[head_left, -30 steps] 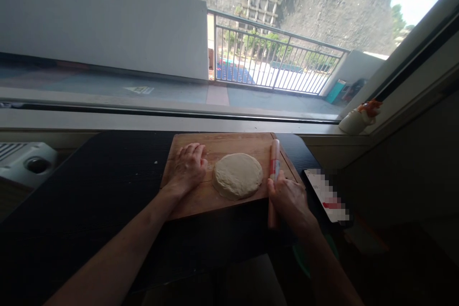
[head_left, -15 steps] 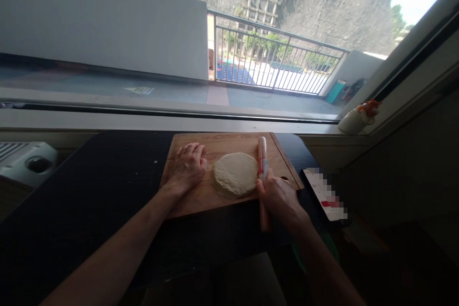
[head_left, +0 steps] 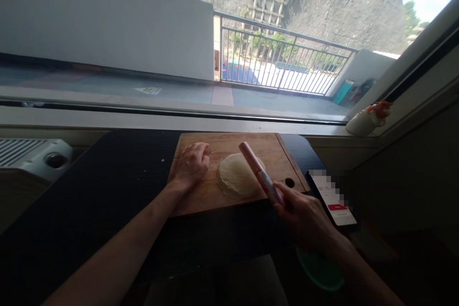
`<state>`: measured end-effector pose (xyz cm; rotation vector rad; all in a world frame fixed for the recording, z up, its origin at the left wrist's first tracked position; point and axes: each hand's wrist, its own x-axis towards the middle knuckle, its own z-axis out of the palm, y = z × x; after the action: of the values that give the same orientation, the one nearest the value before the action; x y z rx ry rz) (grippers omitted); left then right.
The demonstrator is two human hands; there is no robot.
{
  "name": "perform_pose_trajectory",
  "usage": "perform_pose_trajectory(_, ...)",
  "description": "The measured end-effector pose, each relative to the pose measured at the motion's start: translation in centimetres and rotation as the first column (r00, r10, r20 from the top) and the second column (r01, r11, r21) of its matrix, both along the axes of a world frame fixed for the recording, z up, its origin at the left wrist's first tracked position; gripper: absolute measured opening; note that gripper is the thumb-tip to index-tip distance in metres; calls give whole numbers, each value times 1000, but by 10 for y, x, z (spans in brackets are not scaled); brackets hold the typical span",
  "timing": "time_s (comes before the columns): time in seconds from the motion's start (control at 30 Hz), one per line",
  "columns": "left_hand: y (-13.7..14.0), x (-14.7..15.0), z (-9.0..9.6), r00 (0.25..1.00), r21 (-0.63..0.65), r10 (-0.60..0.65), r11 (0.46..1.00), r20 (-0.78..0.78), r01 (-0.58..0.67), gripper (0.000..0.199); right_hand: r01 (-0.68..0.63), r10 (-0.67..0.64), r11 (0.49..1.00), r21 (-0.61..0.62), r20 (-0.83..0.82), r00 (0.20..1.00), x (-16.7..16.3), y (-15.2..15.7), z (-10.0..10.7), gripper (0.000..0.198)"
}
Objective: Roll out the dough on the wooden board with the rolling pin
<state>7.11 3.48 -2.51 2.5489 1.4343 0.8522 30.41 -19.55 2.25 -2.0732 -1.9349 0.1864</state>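
A round, thick piece of pale dough [head_left: 234, 177] lies on a wooden cutting board [head_left: 233, 139]. My left hand [head_left: 193, 162] rests on the left side of the board, beside the dough and apart from it. Its fingers are loosely bent on the wood, and I see nothing held in them. My right hand [head_left: 301, 208] grips a rolling pin [head_left: 253, 160] with a printed label round its middle. The pin is tilted, its far end pointing up and left over the right part of the dough. My palm hides the pin's near end.
The board stands on a black table [head_left: 129, 177] against a window sill. A phone [head_left: 335, 201] lies at the table's right edge. On the sill is a white pot-like figure [head_left: 364, 122]. A white appliance [head_left: 32, 158] is at left, a green basin [head_left: 321, 270] below right.
My right hand has drawn back to the right. The rolling pin has gone from lying upright along the dough's right edge to slanting over the dough. My left hand stays on the board.
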Motion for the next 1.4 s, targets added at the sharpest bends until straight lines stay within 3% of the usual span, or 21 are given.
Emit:
perform_pose_trajectory(0.1,1,-1,2,998,-35,-1,999,58,3,44,-46,50,999,28,-151,987,2,-11,-15,49)
perform_pose_trajectory(0.27,2,-1,2,986,-91,-14,995,165,30,44,64,-44,996,62,-282,958,-3,-8,-21,46)
perform_pose_trajectory(0.37,5,-5,-1,962,-148,18,989,272,23,44,-92,99,995,43,-185,978,-10,-11,-17,51)
perform_pose_trajectory(0.47,9,-9,-6,917,-206,72,979,391,11,43,-304,304,951,-49,-4,953,-18,-17,-16,57)
perform_pose_trajectory(0.53,9,-11,-8,887,-233,93,972,451,16,43,-356,365,929,-104,90,927,-21,-16,-16,59)
perform_pose_trajectory(0.73,5,-10,-4,831,-282,118,958,544,48,39,-310,334,942,-132,246,910,-25,-8,-14,62)
perform_pose_trajectory(0.9,2,-10,1,795,-275,99,958,598,88,39,-368,391,920,-134,267,881,-35,-15,-16,59)
perform_pose_trajectory(1.07,2,-11,3,769,-267,96,958,633,100,44,-253,277,961,-114,328,903,-35,-12,-13,55)
perform_pose_trajectory(1.23,1,-11,3,755,-266,104,959,648,96,50,-341,372,928,-149,330,868,-37,-11,-15,61)
perform_pose_trajectory(1.4,0,-11,4,753,-263,105,960,649,93,53,-249,269,963,-102,353,896,-36,-12,-18,57)
